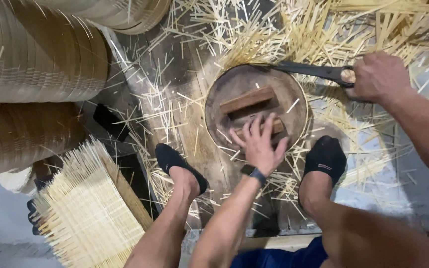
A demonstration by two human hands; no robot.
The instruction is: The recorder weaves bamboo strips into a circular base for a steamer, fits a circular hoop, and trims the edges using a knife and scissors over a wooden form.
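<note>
Far left: stacks of woven round trays point(31, 54), ribbed and pale brown. Below them a square mat of bamboo splints point(85, 213), ends bristling. Centre: a round wooden form point(234, 87) lies flat on the floor, two wooden blocks point(247, 99) on top, the rim ringed by a thin bamboo hoop. The left hand point(259, 141) presses down on the nearer block, fingers spread apart. Feet in dark socks sit either side. Right: the right hand point(378, 77) is clamped on the handle of dark shears point(314, 69), blades lying at the form's far rim. Loose bamboo offcuts point(294, 30) litter the floor.
</note>
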